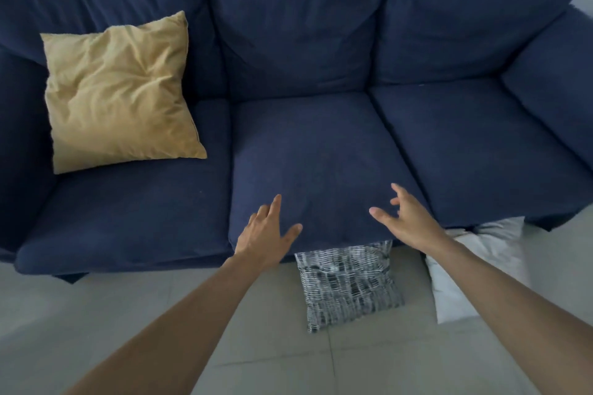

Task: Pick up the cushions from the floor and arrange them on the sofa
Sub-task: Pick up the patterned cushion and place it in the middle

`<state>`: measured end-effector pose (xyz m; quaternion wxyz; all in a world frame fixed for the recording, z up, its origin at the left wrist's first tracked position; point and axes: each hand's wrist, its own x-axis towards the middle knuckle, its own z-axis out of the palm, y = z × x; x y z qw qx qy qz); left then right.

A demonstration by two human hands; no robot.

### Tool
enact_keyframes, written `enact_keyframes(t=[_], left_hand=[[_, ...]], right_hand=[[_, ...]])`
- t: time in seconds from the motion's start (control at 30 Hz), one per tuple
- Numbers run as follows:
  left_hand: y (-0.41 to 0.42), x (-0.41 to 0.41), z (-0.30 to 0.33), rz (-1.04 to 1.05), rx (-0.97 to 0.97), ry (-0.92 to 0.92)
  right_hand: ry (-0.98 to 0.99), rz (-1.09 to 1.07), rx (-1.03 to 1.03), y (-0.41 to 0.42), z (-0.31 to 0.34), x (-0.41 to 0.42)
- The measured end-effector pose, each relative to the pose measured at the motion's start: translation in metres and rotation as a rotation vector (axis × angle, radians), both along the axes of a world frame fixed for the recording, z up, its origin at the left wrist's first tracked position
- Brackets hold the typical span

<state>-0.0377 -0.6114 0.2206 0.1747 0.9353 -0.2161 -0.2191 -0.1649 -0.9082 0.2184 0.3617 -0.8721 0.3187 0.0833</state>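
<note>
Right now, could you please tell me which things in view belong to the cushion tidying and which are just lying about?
Part of the job:
- black-and-white patterned cushion, on the floor
- white cushion, on the floor
- yellow cushion, already on the sofa
- navy sofa
- left hand and right hand, both empty

Just lying about:
- nothing visible

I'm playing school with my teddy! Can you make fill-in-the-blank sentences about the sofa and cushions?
1. The yellow cushion sits on the ____ sofa.
2. The patterned cushion lies on the ____.
3. Both hands, left and right, hold ____.
4. The white cushion lies to the ____ of the patterned one.

Answers: blue; floor; nothing; right
</note>
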Motion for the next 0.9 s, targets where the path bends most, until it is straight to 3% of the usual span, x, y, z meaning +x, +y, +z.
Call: enact_keyframes(t=[0.47, 0.77, 0.9], left_hand=[[-0.02, -0.077, -0.218, -0.051, 0.019, 0.117], [-0.03, -0.077, -0.375, -0.09, 0.176, 0.361], [-0.038, -0.077, -0.419, -0.057, 0.109, 0.379]], right_hand=[[0.034, -0.011, -0.03, -0.002, -0.204, -0.099], [0.127, -0.039, 0.074, -0.024, -0.366, -0.106], [0.098, -0.06, 0.097, -0.037, -0.408, -0.098]])
